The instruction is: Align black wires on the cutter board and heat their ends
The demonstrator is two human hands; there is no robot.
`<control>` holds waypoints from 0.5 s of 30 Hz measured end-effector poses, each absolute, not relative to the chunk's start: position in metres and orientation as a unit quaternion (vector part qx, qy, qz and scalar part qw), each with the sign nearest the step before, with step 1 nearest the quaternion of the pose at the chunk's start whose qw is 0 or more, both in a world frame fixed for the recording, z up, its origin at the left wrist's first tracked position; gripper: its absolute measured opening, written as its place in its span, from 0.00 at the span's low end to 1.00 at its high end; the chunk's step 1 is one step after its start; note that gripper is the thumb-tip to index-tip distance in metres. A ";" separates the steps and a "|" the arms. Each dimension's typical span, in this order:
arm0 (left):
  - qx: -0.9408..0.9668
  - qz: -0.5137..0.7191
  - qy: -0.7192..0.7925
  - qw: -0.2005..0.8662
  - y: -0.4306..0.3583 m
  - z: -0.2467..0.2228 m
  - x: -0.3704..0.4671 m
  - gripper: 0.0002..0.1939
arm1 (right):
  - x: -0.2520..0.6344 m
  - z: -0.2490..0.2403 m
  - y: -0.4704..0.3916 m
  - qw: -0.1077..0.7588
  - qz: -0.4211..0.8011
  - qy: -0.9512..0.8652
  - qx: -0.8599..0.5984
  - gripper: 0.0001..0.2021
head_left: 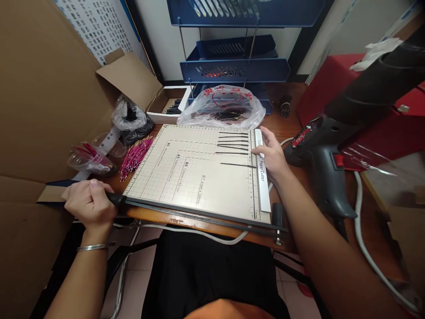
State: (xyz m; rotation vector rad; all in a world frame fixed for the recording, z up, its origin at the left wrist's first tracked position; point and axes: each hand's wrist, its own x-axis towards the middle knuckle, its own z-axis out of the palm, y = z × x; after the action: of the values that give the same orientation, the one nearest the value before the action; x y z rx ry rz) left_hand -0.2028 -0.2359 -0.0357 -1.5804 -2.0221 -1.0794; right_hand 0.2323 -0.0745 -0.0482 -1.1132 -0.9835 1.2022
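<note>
A cream paper cutter (206,186) printed with grid lines lies on the wooden table. My left hand (89,201) is closed around the black handle (116,199) of its blade arm, which runs low along the cutter's near edge. Several thin black strips (232,145) lie across the board's far right part, their right ends by the ruler, and one more strip (237,165) lies nearer. My right hand (269,153) rests at the white bar (262,177) on the right edge, thumb and fingers apart over it, thumb tip close to the strips.
A clear plastic bag (222,108) with dark pieces and an open carton (169,102) stand behind. Pink sticks (137,157) and plastic cups (89,160) are at left. A black heat gun (327,164), a red box (358,119) and a white cable (358,217) are at right.
</note>
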 end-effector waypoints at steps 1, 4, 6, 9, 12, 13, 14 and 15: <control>-0.559 -0.379 -0.715 0.182 -0.236 -0.036 -0.204 0.25 | 0.233 -0.049 -0.074 0.577 0.513 -0.421 -0.476 0.47; -0.564 -0.361 -0.719 0.187 -0.232 -0.040 -0.210 0.27 | 0.234 -0.050 -0.073 0.575 0.511 -0.427 -0.475 0.48; -0.572 -0.356 -0.710 0.204 -0.228 -0.043 -0.213 0.28 | 0.234 -0.052 -0.073 0.574 0.510 -0.430 -0.475 0.49; -0.572 -0.372 -0.689 0.245 -0.224 -0.048 -0.215 0.28 | 0.233 -0.055 -0.073 0.577 0.499 -0.435 -0.479 0.49; -0.564 -0.376 -0.691 0.254 -0.224 -0.053 -0.215 0.28 | 0.234 -0.057 -0.072 0.574 0.486 -0.453 -0.479 0.47; -0.560 -0.378 -0.692 0.255 -0.225 -0.054 -0.216 0.28 | 0.234 -0.058 -0.072 0.572 0.483 -0.458 -0.479 0.46; -0.558 -0.380 -0.692 0.255 -0.226 -0.056 -0.216 0.27 | 0.234 -0.059 -0.071 0.571 0.482 -0.460 -0.479 0.46; -0.557 -0.385 -0.691 0.255 -0.227 -0.057 -0.216 0.27 | 0.234 -0.059 -0.071 0.571 0.483 -0.459 -0.480 0.47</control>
State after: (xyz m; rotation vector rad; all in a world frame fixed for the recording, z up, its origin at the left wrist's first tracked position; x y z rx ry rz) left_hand -0.2159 -0.2266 -0.0568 -1.5120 -1.8752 -1.0450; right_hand 0.2341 -0.0715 -0.0590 -1.1275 -1.0766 1.1323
